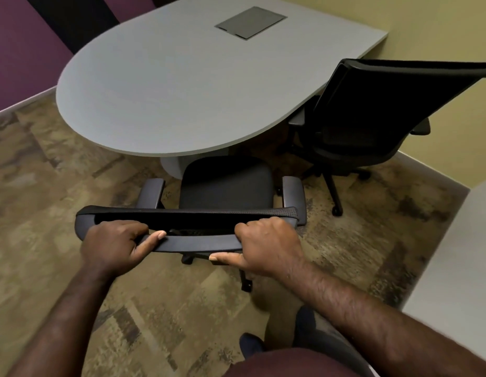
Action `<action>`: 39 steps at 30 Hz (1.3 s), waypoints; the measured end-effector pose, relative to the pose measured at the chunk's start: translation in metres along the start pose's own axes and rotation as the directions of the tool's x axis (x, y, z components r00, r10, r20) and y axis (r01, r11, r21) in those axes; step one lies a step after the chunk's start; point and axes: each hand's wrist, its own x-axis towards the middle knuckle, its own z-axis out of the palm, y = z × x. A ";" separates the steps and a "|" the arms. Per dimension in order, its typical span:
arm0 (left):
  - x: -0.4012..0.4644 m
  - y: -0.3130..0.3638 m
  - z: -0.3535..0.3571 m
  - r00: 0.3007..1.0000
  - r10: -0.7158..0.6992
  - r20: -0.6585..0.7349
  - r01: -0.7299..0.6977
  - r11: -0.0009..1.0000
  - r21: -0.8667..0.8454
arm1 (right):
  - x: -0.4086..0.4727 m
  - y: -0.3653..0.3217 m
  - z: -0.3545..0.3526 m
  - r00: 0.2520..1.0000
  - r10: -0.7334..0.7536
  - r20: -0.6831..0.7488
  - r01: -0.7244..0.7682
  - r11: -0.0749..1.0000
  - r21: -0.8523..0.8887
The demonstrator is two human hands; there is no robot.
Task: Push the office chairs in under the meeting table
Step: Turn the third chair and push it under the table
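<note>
A black office chair [225, 186] stands right in front of me, facing the grey rounded meeting table [160, 85]. Its seat front sits just under the table's near edge; both armrests are outside the edge. My left hand [116, 246] grips the left end of the chair's backrest top. My right hand [266, 243] grips the right end, thumb stretched along the underside. A second black mesh chair [372, 112] stands at the table's right side, its seat partly under the tabletop and its back angled toward the yellow wall.
A grey cable hatch [251, 22] is set in the tabletop. Purple wall [18, 50] at the left, yellow wall [440, 36] at the right. A pale surface edge [459, 268] juts in at the right. Patterned carpet [59, 186] surrounds the table. My feet [252, 344] are below.
</note>
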 end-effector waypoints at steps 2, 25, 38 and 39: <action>0.005 0.005 0.002 1.000 -0.004 -0.008 0.005 1.000 0.021 | 0.005 0.011 -0.001 1.000 -0.018 -0.018 0.018 1.000 0.000; 0.146 0.021 0.047 0.999 -0.048 0.013 0.047 0.998 0.048 | 0.135 0.153 0.005 0.992 -0.121 -0.037 0.119 0.991 -0.065; 0.214 0.024 0.068 0.990 -0.142 -0.001 0.141 0.987 0.082 | 0.213 0.218 0.011 0.978 -0.207 -0.023 0.206 0.978 -0.034; 0.218 0.022 0.070 0.988 -0.151 -0.002 0.151 0.985 0.088 | 0.219 0.221 0.012 0.977 -0.214 -0.023 0.213 0.977 -0.030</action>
